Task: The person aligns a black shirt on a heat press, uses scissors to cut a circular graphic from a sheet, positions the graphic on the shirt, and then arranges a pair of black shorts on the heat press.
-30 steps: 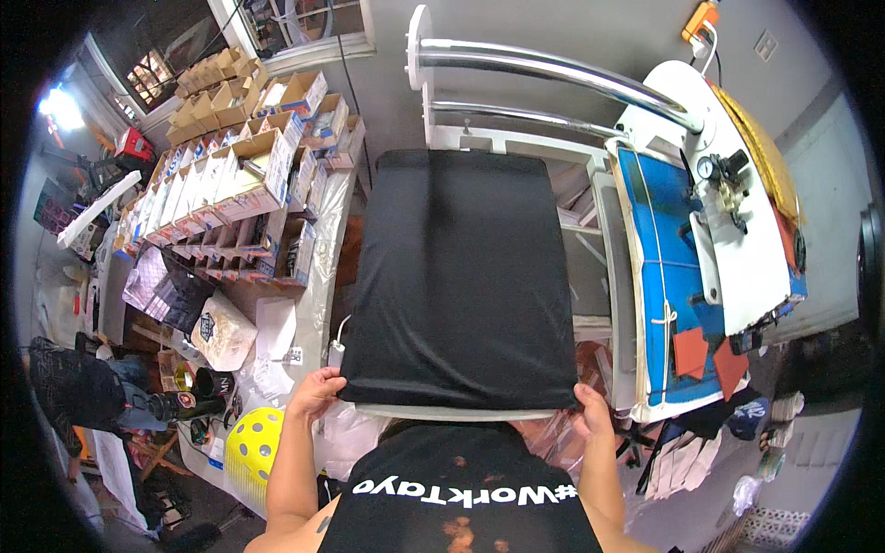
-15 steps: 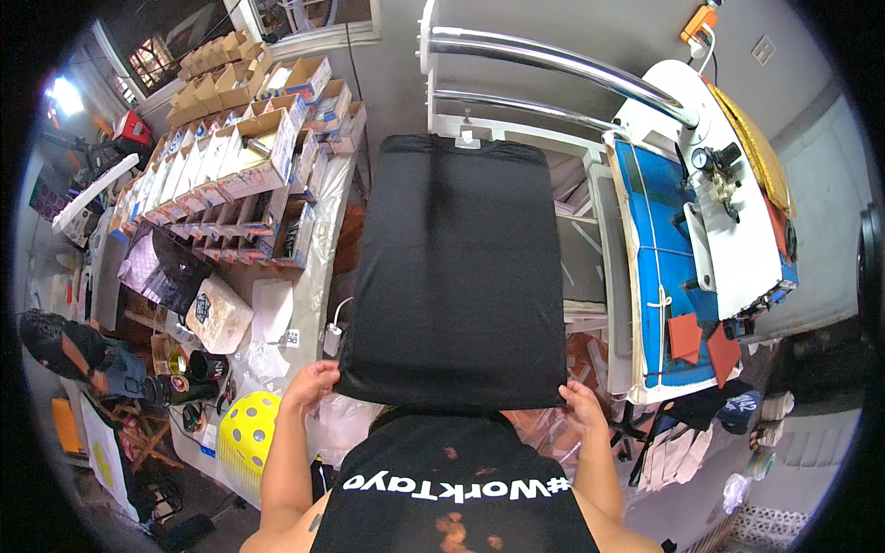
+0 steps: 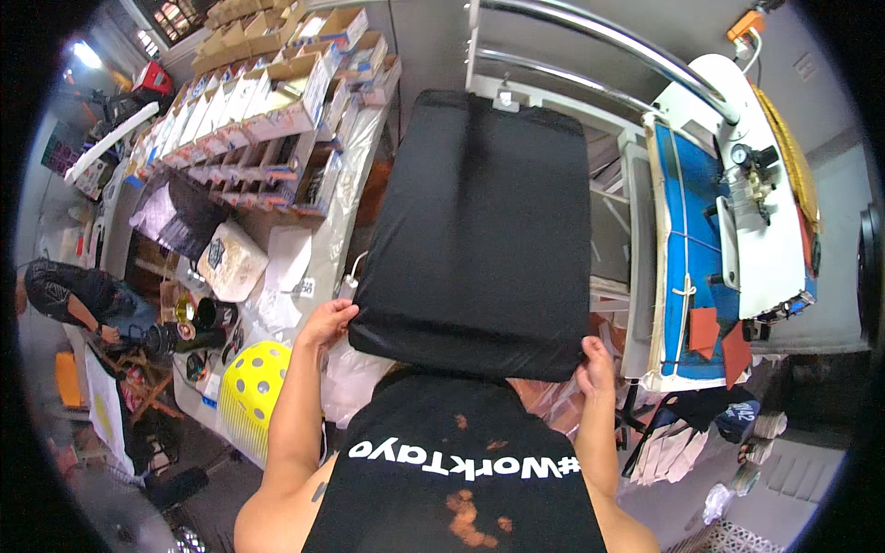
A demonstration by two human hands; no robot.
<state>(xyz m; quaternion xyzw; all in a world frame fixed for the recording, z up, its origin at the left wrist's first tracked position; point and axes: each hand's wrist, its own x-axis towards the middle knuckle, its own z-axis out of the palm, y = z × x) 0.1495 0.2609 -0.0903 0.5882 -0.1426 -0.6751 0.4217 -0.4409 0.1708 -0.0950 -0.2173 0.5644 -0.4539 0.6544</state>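
Note:
A black shirt is stretched smooth over a flat rectangular board in front of me, its collar end at the far side. My left hand is closed on the shirt's near left corner, thumb and fingers pinching the hem. At the near right corner, my right hand pinches the same hem. A shallow fold runs across the cloth just above the near edge. The board under the shirt is hidden.
A press with a white arm and blue padded board stands at right. Chrome rails cross behind the shirt. On the left table are stacked cardboard boxes and a yellow perforated object. Another person sits far left.
The whole view has shifted, so the shirt and boxes sit higher and farther right. Both hands still grip the hem, and a fold now shows along its near edge.

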